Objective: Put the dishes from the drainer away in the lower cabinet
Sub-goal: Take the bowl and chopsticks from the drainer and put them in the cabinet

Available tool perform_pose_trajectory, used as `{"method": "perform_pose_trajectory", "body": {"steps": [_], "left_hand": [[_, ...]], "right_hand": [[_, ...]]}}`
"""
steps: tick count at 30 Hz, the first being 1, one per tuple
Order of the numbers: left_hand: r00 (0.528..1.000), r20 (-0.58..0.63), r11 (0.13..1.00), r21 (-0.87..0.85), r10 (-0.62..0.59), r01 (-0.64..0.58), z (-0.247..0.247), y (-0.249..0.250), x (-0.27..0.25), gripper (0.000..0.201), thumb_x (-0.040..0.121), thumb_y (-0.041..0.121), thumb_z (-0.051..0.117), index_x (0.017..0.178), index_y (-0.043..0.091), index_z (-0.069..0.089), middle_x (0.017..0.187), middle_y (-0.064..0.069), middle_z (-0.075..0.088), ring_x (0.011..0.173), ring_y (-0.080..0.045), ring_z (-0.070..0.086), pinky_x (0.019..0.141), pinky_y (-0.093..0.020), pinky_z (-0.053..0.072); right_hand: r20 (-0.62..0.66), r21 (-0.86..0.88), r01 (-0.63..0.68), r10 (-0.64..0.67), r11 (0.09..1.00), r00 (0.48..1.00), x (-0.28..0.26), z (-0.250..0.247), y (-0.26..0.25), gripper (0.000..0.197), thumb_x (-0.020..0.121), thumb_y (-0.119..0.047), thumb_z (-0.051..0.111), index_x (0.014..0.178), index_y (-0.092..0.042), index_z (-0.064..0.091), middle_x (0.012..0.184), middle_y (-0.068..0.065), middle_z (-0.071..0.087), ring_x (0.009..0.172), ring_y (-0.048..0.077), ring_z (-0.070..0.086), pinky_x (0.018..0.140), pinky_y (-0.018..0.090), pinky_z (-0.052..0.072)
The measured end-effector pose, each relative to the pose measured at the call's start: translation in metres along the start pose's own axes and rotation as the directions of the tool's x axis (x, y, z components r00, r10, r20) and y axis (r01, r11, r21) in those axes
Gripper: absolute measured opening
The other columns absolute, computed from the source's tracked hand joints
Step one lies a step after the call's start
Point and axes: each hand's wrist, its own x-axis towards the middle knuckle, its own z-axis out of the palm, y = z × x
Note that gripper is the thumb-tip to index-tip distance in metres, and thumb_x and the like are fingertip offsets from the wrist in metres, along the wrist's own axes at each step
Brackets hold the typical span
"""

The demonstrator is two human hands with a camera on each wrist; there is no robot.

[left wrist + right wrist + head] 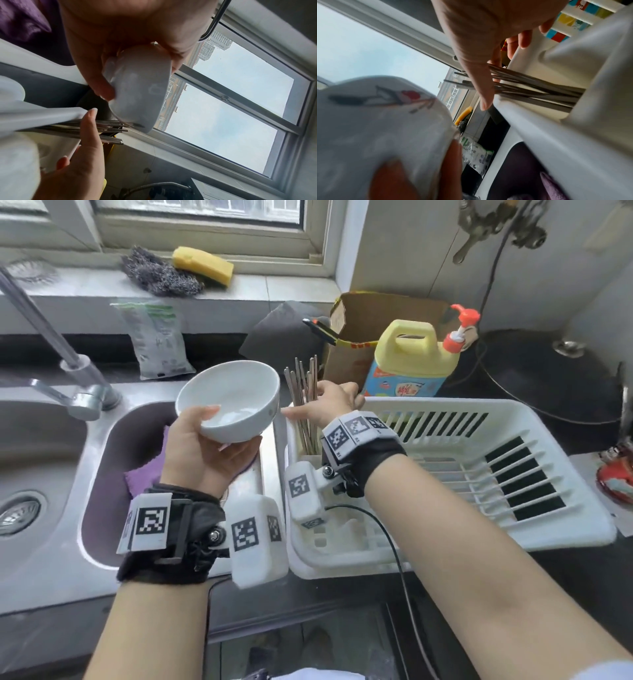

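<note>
your left hand (202,453) holds the white bowl (228,400) in the air above the right basin of the sink (102,460), just beside the left edge of the drainer (555,529). the bowl is tilted, its opening facing up and toward you. your thumb hooks over the near rim into the bowl and your fingers curl under its base, so the grip is closed around it; the left wrist view shows the fingers (102,86) pressed against the bowl's outer wall (140,86).

your right hand (329,405) reaches over the far left corner of the drainer, at the cutlery compartment where the chopsticks (303,402) stand upright in a bundle. its thumb points toward the bowl, and its fingers are loosely spread and lie against or around the chopsticks; you cannot tell from these views whether they have actually closed on them. in the right wrist view the chopsticks (530,89) pass behind your thumb.

the drainer's main rack sits on the dark counter right of the sink. a purple cloth (144,474) lies in the basin under your left hand. behind the drainer's far edge stand a yellow detergent jug (411,361) with a red pump and a brown cardboard box (370,320). a yellow sponge (203,265) and a steel scourer (161,273) rest on the window sill.
</note>
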Motion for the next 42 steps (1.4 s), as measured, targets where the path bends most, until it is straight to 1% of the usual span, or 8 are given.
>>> {"method": "perform_pose_trajectory", "body": {"steps": [5,10,14,22,25,29,35,42], "left_hand": [[1.000,-0.008,1.000,0.004,0.015,-0.015,-0.001,0.004,-0.002,0.021,0.086,0.016,0.040,0.101,0.018,0.054,0.107,-0.010,0.054,0.094,-0.025,0.055,0.069,-0.031,0.057],[1.000,-0.011,1.000,0.004,0.010,-0.010,-0.002,0.006,-0.002,0.019,0.086,0.016,0.040,0.100,0.018,0.053,0.105,-0.009,0.055,0.092,-0.024,0.057,0.069,-0.030,0.058],[1.000,0.000,0.999,0.053,0.000,0.000,-0.001,0.004,-0.002,0.016,0.086,0.016,0.041,0.095,0.019,0.053,0.102,-0.008,0.054,0.090,-0.024,0.057,0.069,-0.030,0.057],[0.998,0.046,0.995,0.091,-0.040,0.036,0.005,0.000,-0.002,0.016,0.085,0.015,0.042,0.094,0.019,0.054,0.099,-0.008,0.056,0.087,-0.025,0.059,0.072,-0.033,0.057],[0.995,0.086,0.995,0.088,-0.053,0.046,0.011,-0.001,-0.003,0.018,0.084,0.014,0.041,0.096,0.019,0.054,0.100,-0.007,0.056,0.086,-0.024,0.059,0.071,-0.033,0.058],[0.979,0.173,0.990,0.109,-0.109,0.091,0.026,-0.002,-0.008,0.019,0.085,0.015,0.041,0.099,0.020,0.054,0.101,-0.006,0.057,0.088,-0.023,0.059,0.070,-0.030,0.058],[0.870,0.427,0.961,0.223,-0.247,0.164,0.069,-0.027,-0.036,0.039,0.075,0.018,0.045,0.112,0.018,0.058,0.103,-0.006,0.062,0.088,-0.025,0.060,0.068,-0.030,0.056],[0.653,0.531,0.832,0.452,-0.541,0.321,0.106,-0.114,-0.109,0.040,0.070,0.015,0.046,0.108,0.018,0.057,0.111,-0.009,0.059,0.093,-0.027,0.061,0.064,-0.031,0.054]], "right_hand": [[-0.036,0.106,-0.003,0.006,0.994,0.999,0.003,0.010,-0.002,0.028,0.081,-0.025,0.058,0.108,-0.025,0.064,0.128,0.005,0.033,0.122,0.027,0.027,0.103,0.037,0.028],[0.000,0.026,-0.004,0.004,1.000,1.000,0.007,0.013,0.001,0.036,0.091,-0.041,0.045,0.117,-0.019,0.057,0.139,0.008,0.029,0.128,0.031,0.029,0.110,0.040,0.023],[0.054,0.068,0.004,-0.008,0.998,0.999,0.005,0.008,0.006,0.035,0.085,-0.051,0.051,0.099,-0.019,0.054,0.138,0.006,0.030,0.130,0.030,0.030,0.112,0.042,0.024],[0.032,0.339,-0.085,0.079,0.937,0.996,0.001,-0.012,0.012,0.070,0.087,-0.062,0.031,0.132,-0.011,0.045,0.134,0.009,0.049,0.126,0.029,0.044,0.104,0.041,0.034],[-0.026,0.620,0.012,0.005,0.784,1.000,0.000,-0.037,0.015,0.062,0.090,-0.058,0.028,0.085,-0.012,0.068,0.098,0.007,0.068,0.094,0.022,0.061,0.093,0.037,0.044],[-0.243,0.897,0.217,0.018,0.385,0.970,-0.018,-0.078,0.025,0.053,0.093,-0.048,0.031,0.071,-0.005,0.052,0.043,0.000,0.060,0.052,0.017,0.064,0.075,0.036,0.054],[-0.444,0.891,0.452,0.119,-0.046,0.888,-0.090,-0.133,0.076,0.056,0.091,-0.055,0.026,0.050,-0.018,0.028,0.034,-0.006,0.024,0.034,0.012,0.028,0.055,0.024,0.042],[-0.641,0.719,0.693,0.340,-0.046,0.688,-0.222,-0.147,0.179,0.059,0.093,-0.054,0.025,0.046,-0.019,0.031,0.033,-0.007,0.022,0.031,0.010,0.020,0.043,0.019,0.028]]}}
